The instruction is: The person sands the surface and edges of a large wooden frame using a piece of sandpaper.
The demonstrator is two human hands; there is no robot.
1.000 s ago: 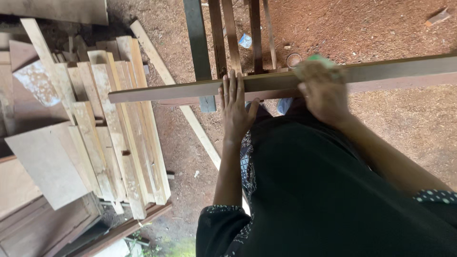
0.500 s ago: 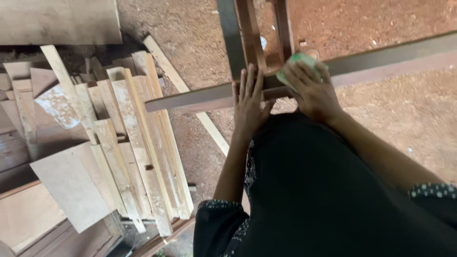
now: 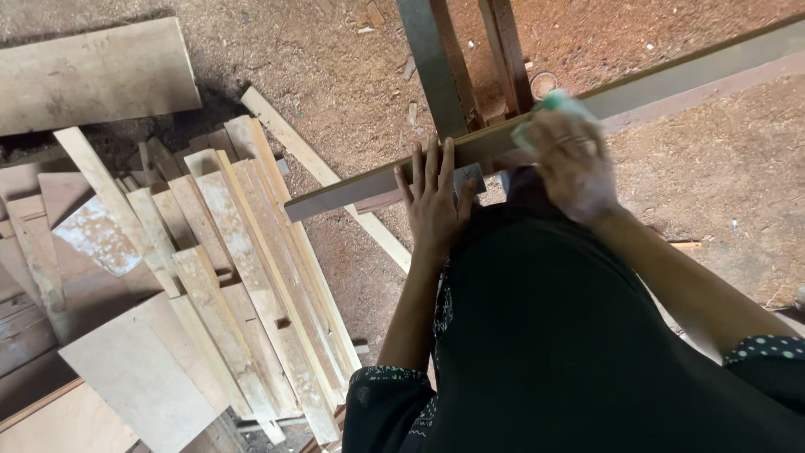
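I see the left hand (image 3: 436,197) spread flat, fingers open, pressing on a long wooden beam (image 3: 369,186) that runs across the sawdust floor (image 3: 713,168). The right hand (image 3: 570,159) is closed around a green pad (image 3: 560,105) held against that beam, with stacked planks (image 3: 243,277) lying to the left.

one head-worn camera looks steeply down over the person's own dark-clothed body, close to both hands. the long wooden beam (image 3: 537,126) crosses the upper frame from its left end to the right edge, with sawdust ground (image 3: 713,193) beyond and stacked planks (image 3: 243,277) at the left.
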